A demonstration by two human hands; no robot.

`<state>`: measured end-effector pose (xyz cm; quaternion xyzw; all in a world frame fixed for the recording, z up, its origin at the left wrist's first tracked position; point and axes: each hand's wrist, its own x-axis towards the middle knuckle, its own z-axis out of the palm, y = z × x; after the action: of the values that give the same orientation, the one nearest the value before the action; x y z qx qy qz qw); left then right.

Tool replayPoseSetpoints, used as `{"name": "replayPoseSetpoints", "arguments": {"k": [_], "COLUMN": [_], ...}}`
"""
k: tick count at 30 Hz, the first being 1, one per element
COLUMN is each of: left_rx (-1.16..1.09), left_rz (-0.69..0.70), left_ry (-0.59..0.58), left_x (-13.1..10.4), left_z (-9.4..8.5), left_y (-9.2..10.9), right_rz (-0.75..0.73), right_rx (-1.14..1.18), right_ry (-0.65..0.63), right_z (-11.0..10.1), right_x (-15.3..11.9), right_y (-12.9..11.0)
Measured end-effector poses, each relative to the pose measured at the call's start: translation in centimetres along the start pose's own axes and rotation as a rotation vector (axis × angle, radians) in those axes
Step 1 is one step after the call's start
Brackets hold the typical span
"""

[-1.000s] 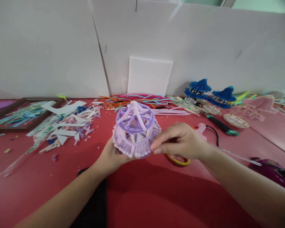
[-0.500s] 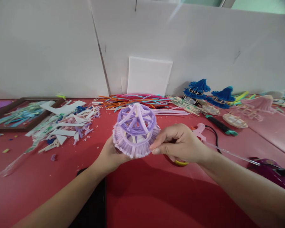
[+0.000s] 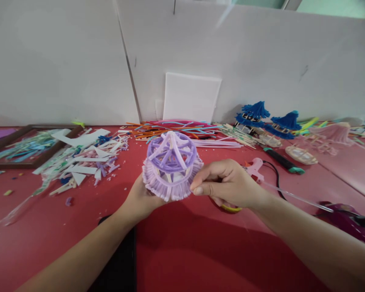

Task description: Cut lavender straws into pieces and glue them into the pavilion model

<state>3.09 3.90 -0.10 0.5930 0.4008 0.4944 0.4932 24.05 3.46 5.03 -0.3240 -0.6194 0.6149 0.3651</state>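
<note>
With my left hand [image 3: 140, 198] I hold the lilac-and-purple round, tiered model of fuzzy strips [image 3: 170, 165], supporting it at its left side and underside; most of the fingers are hidden behind it. My right hand [image 3: 228, 182] is set in a narrow pinch, thumb and forefinger on the right edge of the model's pale fringe; whether a single strand lies between the fingertips I cannot tell. The model is positioned upright, tilted toward me, above the glossy red tabletop [image 3: 200, 259]. A yellow curved loop [image 3: 231, 209], partly covered, lies below my right hand, and a pink plastic tool [image 3: 256, 169] lies just beyond it. Behind the model, loose multicoloured fuzzy strips [image 3: 176, 129] lie in front of a white square panel [image 3: 191, 97] leaning against the grey partition [image 3: 261, 52]
</note>
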Motion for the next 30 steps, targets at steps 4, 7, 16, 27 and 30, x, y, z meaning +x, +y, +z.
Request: {"name": "replayPoseSetpoints", "arguments": {"k": [4,7,16,27,30], "left_rx": [-0.054,-0.121,-0.202,0.023,0.031], "left_rz": [-0.035,-0.063,-0.013,0.059,0.092], "left_ry": [-0.067,-0.108,-0.241,-0.072,-0.029], "left_x": [-0.2,-0.4,-0.4,-0.6,-0.6], "left_z": [-0.1,-0.2,0.3,0.2,0.1], "left_y": [0.1,0.1,0.5,-0.2,-0.4], "right_rz": [-0.009,-0.028,0.038,0.172,0.172], "right_rx": [-0.031,-0.033,0.047,-0.031,-0.037], "right_ry": [-0.122,-0.126,-0.07,-0.049,-0.021], "right_z": [-0.8,-1.3,-0.7,0.2,0.2], "right_x": [0.2,0.2,0.2,0.0,0.1], "right_y": [-0.3,-0.2,0.5,0.2,0.4]}}
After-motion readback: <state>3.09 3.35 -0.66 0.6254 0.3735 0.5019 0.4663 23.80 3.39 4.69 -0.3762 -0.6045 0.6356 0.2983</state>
